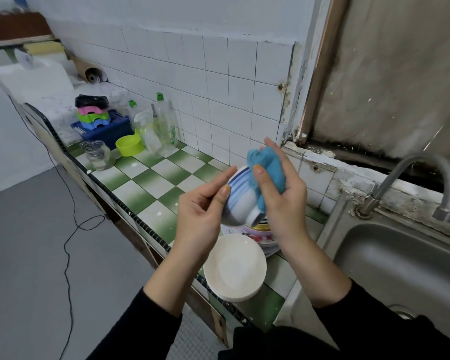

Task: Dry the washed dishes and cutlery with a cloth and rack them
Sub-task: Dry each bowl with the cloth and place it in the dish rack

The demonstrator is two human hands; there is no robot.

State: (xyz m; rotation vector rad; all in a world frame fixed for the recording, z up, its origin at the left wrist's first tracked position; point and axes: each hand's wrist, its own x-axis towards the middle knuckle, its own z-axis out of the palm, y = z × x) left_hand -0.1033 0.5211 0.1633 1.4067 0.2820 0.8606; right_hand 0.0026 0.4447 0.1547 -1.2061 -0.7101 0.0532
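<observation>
My left fingers point(220, 183) hold the striped bowl point(240, 197) tight. My right hand point(281, 193) squeezes the blue cloth point(266, 165) against it.

In my hands, mid-frame, the bowl point(240, 197) is white with blue stripes and the cloth point(266, 168) sky blue. My sleeves point(369, 320) are black. Below sits a plain white bowl point(235, 268). The counter point(151, 183) is checkered green and white; at left, a lime-green cup point(129, 146).
</observation>
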